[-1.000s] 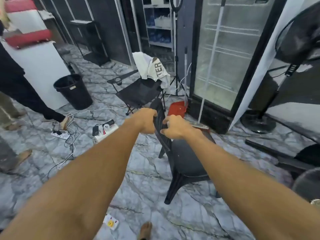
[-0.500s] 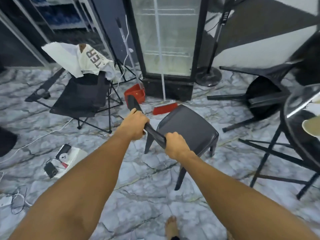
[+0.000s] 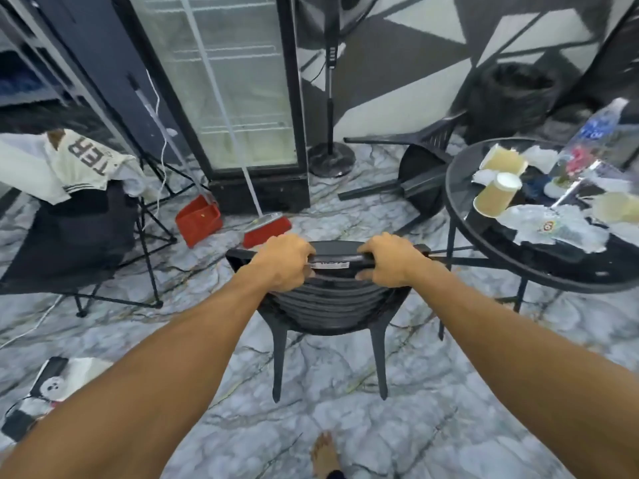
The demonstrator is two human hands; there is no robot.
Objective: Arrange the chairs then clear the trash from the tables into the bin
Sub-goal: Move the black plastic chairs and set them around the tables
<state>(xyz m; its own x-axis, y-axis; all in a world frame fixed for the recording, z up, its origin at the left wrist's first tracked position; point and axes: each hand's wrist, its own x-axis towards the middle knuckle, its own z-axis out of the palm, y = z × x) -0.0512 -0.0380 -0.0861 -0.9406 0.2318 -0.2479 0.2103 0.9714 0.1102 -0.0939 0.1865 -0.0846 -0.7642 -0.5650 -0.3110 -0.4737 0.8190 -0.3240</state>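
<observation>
While both arms reach forward from the bottom of the view, the left hand [image 3: 285, 262] and the right hand [image 3: 387, 259] grip the top rail of a black plastic chair [image 3: 328, 302], one near each end, with the fingers [image 3: 304, 250] of each hand curled over the rail and pressed together around it. A white label shows on the rail between the two hands. Seen from behind and above, the chair stands upright with its two back legs near the marble floor [image 3: 432, 392]; whether they touch it cannot be told. Just to the right stands a round black bench [image 3: 463, 188] with a glass top, littered with trash: a paper cup [image 3: 496, 195] lying on its side, crumpled wrappers [image 3: 553, 224] and a clear plastic bottle [image 3: 594, 133] tilted over the mess. Behind the bench a second black chair [image 3: 420, 174] lies tipped over on the floor, and a black bin [image 3: 511, 102] stands against the patterned wall beyond it. Ahead, a red broom [image 3: 268, 231] and a red dustpan [image 3: 198, 221] lean against a glass-door fridge [image 3: 242, 91]. To the left, a folding chair [image 3: 72, 236] carries a white garment [image 3: 58, 164] over its back. A bare foot [image 3: 323, 454] shows at the bottom edge.
</observation>
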